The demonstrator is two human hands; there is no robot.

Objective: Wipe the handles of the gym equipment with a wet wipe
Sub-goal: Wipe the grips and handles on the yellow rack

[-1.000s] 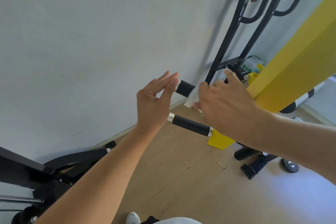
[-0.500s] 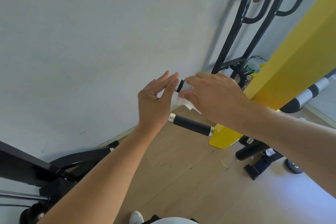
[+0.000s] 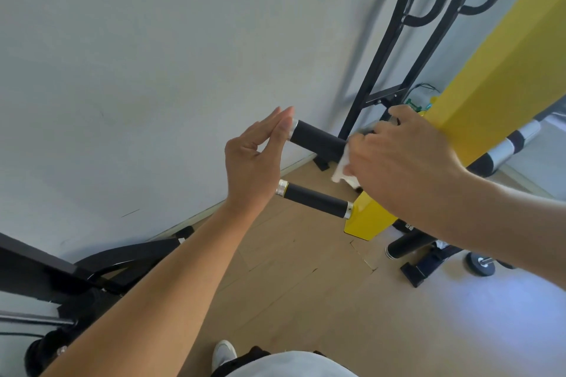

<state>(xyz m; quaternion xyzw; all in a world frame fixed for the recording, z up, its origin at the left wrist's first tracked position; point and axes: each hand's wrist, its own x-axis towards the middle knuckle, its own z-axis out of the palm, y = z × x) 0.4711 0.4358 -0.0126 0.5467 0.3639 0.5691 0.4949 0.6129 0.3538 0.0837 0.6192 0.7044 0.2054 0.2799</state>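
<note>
The right hand [image 3: 404,159] has slid its crumpled white wet wipe [image 3: 344,167] back to the yellow-arm end of the upper black foam handle [image 3: 318,139], fingers clamped round both, left hand [image 3: 254,159] flat-fingered steadying its silver tip, while the lower black foam handle [image 3: 314,200] looks untouched.

Bright, even daylight; your view bends at edges (wide-angle), black frame [image 3: 395,27] top right motion-blurred, shadows soft.
</note>
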